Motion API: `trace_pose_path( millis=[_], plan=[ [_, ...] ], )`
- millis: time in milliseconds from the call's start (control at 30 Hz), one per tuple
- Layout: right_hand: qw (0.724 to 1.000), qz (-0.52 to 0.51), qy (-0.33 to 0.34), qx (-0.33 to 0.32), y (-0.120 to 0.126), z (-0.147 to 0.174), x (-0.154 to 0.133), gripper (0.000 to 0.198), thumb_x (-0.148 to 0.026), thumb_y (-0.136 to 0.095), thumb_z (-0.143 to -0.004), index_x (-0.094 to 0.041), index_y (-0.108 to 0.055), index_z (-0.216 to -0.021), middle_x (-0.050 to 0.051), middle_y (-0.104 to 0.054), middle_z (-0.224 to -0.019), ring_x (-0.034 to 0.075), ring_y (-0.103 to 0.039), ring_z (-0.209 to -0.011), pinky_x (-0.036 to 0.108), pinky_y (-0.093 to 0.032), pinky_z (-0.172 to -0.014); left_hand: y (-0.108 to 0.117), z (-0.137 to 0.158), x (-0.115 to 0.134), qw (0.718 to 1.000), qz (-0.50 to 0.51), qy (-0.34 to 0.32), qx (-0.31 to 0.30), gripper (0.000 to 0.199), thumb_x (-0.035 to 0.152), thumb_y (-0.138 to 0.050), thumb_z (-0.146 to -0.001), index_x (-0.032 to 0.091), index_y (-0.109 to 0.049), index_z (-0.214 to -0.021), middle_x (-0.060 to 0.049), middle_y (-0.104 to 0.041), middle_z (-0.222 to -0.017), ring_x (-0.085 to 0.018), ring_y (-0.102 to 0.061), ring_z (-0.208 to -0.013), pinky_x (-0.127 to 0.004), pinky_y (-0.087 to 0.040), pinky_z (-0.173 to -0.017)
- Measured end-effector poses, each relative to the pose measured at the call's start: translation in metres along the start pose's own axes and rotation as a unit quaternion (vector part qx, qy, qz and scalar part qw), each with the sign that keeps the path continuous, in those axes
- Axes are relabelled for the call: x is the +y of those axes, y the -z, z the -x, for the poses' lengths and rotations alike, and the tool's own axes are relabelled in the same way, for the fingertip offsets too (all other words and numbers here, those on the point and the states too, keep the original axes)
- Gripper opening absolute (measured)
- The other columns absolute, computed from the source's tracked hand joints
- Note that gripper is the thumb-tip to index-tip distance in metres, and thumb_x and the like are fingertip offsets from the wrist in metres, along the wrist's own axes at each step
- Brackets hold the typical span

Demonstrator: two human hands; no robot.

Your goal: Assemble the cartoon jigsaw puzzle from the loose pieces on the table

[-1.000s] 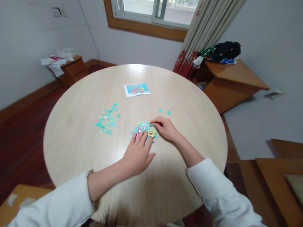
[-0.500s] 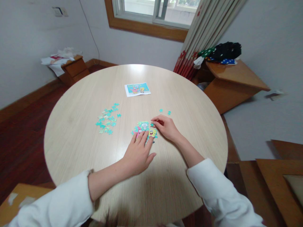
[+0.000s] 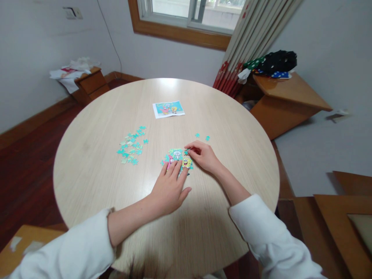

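Note:
A partly joined jigsaw puzzle [image 3: 176, 155] with pink, yellow and turquoise cartoon figures lies on the round wooden table [image 3: 221, 124]. My left hand [image 3: 169, 190] rests flat with its fingertips on the near side of the puzzle, fingers stretched and covering part of it. At the puzzle's upper right edge, my right hand [image 3: 202, 155] pinches a small turquoise puzzle piece [image 3: 186, 152] between thumb and fingers. Whether that piece touches the joined part, I cannot tell.
Several loose puzzle pieces [image 3: 132, 145] lie scattered to the left. Two turquoise pieces [image 3: 207, 138] lie beyond my right hand. A printed picture sheet [image 3: 169, 109] of the same figures lies farther back. Beyond the table on the right, a wooden cabinet [image 3: 290, 93] bears dark cloth.
Almost nothing differs. My right hand has shifted very slightly left with the puzzle piece, and the whole view has moved a little. My left hand stays on the puzzle.

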State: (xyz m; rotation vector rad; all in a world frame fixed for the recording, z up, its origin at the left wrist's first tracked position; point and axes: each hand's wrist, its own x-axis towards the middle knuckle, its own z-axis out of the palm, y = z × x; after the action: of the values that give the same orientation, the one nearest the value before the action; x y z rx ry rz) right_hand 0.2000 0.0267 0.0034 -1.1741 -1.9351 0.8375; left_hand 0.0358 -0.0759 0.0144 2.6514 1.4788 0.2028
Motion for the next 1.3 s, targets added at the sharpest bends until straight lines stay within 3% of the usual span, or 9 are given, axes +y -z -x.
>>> trace_pose_path(
  millis=[700,1300],
  plan=[
    [0.999,-0.041,-0.009,-0.025,0.0005,0.0019,0.0021,0.025,-0.016,-0.052,-0.079,-0.017,-0.069,-0.098,0.008,-0.07,-0.095,0.014,-0.063,-0.08,0.029,-0.049,-0.074,-0.0006,0.0002,-0.0006,1.0,-0.002,0.0,-0.001,0.057,0.046,-0.035,-0.09,0.01,-0.041,-0.134,-0.02,-0.037,-0.143,-0.034,-0.032,-0.133,-0.05,-0.023,-0.108],
    [0.997,-0.075,-0.025,-0.023,-0.0004,0.0014,0.0036,0.025,-0.021,-0.054,-0.076,-0.016,-0.068,-0.097,0.007,-0.07,-0.09,0.012,-0.06,-0.071,0.027,-0.049,-0.067,0.0003,0.0002,-0.0009,1.0,0.008,-0.002,0.008,0.056,0.045,-0.037,-0.09,0.011,-0.041,-0.134,-0.021,-0.038,-0.142,-0.034,-0.034,-0.131,-0.051,-0.023,-0.107]
  ],
)
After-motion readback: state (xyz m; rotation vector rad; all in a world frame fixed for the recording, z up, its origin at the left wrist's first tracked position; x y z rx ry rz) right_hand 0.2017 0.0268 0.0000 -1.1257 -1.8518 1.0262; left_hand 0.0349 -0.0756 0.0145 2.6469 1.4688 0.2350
